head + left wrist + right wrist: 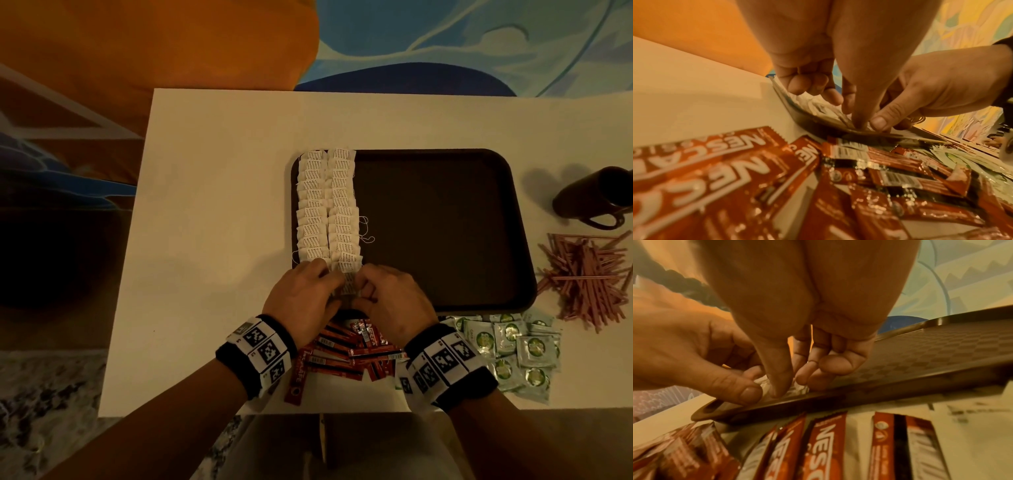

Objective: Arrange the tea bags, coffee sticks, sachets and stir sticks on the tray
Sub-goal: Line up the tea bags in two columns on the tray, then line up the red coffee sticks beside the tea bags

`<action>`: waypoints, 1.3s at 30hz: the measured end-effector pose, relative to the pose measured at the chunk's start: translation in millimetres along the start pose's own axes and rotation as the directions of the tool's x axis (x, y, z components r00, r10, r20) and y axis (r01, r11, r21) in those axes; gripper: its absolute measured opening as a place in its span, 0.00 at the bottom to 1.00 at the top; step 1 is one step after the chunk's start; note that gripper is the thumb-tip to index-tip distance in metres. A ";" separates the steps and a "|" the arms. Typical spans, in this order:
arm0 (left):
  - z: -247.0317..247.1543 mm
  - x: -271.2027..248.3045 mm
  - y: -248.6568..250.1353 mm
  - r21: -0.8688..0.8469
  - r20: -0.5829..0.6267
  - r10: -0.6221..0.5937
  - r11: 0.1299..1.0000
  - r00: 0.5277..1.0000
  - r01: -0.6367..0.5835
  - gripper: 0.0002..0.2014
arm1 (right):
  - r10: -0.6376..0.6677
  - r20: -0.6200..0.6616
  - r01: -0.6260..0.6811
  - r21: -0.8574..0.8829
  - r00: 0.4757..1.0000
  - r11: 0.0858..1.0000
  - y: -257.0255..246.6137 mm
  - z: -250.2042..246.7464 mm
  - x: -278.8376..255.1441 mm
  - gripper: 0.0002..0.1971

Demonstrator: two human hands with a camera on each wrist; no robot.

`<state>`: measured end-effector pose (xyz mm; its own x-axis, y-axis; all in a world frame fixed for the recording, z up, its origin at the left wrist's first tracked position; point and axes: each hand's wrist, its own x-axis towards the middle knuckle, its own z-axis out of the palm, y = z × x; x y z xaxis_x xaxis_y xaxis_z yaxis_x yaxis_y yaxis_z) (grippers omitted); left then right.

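We note two bare forearms, no sleeves reaching the wrists. The left hand (301, 294) and right hand (394, 298) carry no gloves. Each wrist wears a black band: the left wristband (255, 353) and the right wristband (448, 366), both faced with white panels printed with square black-and-white coded markers. We observe light-coloured trousers (376, 448) at the lower edge of the head view.

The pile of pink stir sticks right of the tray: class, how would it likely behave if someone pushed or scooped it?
The stir sticks look thin, probably light. Lying crisscrossed, they would likely scatter rather than slide together. If round, some may roll on the table.
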<state>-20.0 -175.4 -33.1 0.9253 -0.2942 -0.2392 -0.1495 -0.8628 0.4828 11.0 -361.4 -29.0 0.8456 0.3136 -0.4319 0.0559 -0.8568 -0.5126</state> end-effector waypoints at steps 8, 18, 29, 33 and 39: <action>0.3 -2.3 -2.3 -0.024 0.000 -0.030 0.999 1.000 0.030 0.19 | 0.001 0.003 -0.001 0.019 1.000 1.000 1.0 0.3 -1.4 0.13; -23.6 -22.7 -13.9 -0.206 -0.088 -0.133 0.972 0.987 0.112 0.12 | 0.017 -0.028 -0.014 0.100 0.999 0.995 -4.7 -23.7 -21.9 0.12; -41.8 -65.6 -44.9 -0.182 0.073 -0.373 0.907 0.925 0.380 0.17 | 0.030 0.048 -0.034 0.066 0.998 0.997 -15.9 -11.6 -54.3 0.14; -34.9 -87.4 -42.7 -0.056 0.139 -0.436 0.893 0.889 0.446 0.28 | 0.006 0.134 -0.008 0.015 0.991 1.000 -29.1 -2.1 -61.7 0.15; -9.1 -114.7 -26.5 0.116 0.188 -0.556 0.831 0.810 0.544 0.54 | -0.107 0.258 0.132 -0.080 0.960 0.988 -49.7 7.8 -58.3 0.15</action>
<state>-119.0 -115.0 -10.8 0.7667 0.1639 -0.6208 0.3385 -0.9248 0.1739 -45.2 -334.0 15.9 0.6694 0.4985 -0.5508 0.2093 -0.8379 -0.5041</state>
